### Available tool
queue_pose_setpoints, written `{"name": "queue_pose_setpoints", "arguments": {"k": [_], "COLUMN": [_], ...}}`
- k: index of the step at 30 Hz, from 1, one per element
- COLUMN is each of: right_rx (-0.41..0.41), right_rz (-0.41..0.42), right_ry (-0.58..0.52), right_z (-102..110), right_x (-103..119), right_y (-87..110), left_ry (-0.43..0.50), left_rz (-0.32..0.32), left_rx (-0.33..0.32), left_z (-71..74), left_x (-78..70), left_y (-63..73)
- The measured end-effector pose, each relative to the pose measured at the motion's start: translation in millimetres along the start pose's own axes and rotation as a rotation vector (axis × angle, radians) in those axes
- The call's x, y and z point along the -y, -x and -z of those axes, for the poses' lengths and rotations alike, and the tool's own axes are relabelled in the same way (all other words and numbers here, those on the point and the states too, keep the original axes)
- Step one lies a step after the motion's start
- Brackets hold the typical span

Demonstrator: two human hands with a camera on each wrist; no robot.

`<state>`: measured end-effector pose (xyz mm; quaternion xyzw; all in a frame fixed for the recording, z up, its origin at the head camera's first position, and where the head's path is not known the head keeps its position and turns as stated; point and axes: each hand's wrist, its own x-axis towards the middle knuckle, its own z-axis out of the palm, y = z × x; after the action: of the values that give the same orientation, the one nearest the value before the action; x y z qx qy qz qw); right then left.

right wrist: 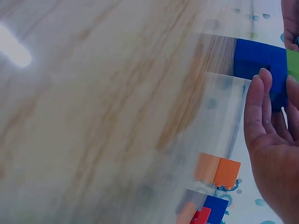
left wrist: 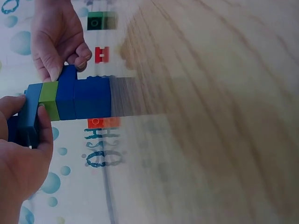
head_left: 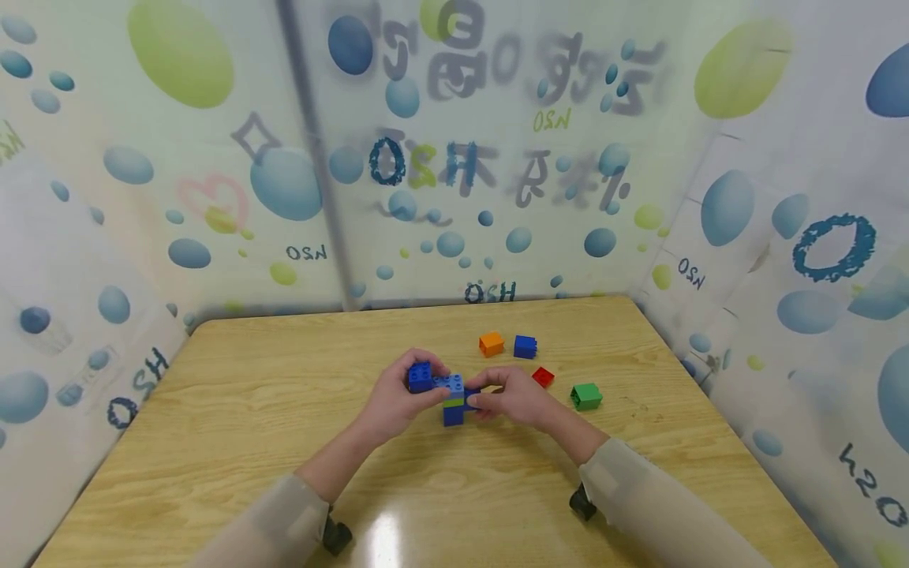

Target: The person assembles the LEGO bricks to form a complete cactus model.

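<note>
Between the hands stands a stack of toy building bricks on the wooden table (head_left: 284, 473). Its lowest brick (head_left: 453, 416) is dark blue; above it come another dark blue brick (left wrist: 66, 100) jutting toward the right hand, a lime green brick (left wrist: 49, 98) and a lighter blue brick (head_left: 455, 385). A further dark blue brick (head_left: 420, 377) sits at the upper left. The left hand (head_left: 398, 398) grips the upper part, thumb and finger on the lighter blue brick. Fingers and thumb of the right hand (head_left: 517, 397) pinch the jutting dark blue brick.
Loose bricks lie behind and right of the stack: an orange brick (head_left: 491, 344), a blue brick (head_left: 525, 347), a red brick (head_left: 543, 377) and a green brick (head_left: 586, 396). A patterned curtain (head_left: 454, 237) surrounds the table's back and sides.
</note>
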<state>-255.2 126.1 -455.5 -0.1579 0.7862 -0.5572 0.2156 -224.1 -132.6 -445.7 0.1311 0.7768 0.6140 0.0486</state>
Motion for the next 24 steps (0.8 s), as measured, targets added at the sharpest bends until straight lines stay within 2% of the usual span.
{"name": "queue_pose_setpoints", "arguments": {"k": [8, 14, 19, 24], "right_rx": [0.013, 0.02, -0.061, -0.152], "right_rz": [0.009, 0.008, 0.045, 0.029], "right_ry": [0.0, 0.127, 0.258, 0.377], "right_z": [1.6, 9.4, 31.6, 64.9], "right_x": [-0.2, -1.4, -0.4, -5.9], "right_y": [-0.4, 2.5, 9.0, 12.2], "left_ry": [-0.041, -0.053, -0.061, -0.064], "left_rz": [-0.014, -0.03, -0.041, -0.033], "left_rx": [-0.009, 0.004, 0.01, 0.014], "left_z": [0.1, -0.3, -0.9, -0.3], "left_x": [-0.7, 0.4, 0.1, 0.8], "left_y": [0.5, 1.1, 1.0, 1.3]}}
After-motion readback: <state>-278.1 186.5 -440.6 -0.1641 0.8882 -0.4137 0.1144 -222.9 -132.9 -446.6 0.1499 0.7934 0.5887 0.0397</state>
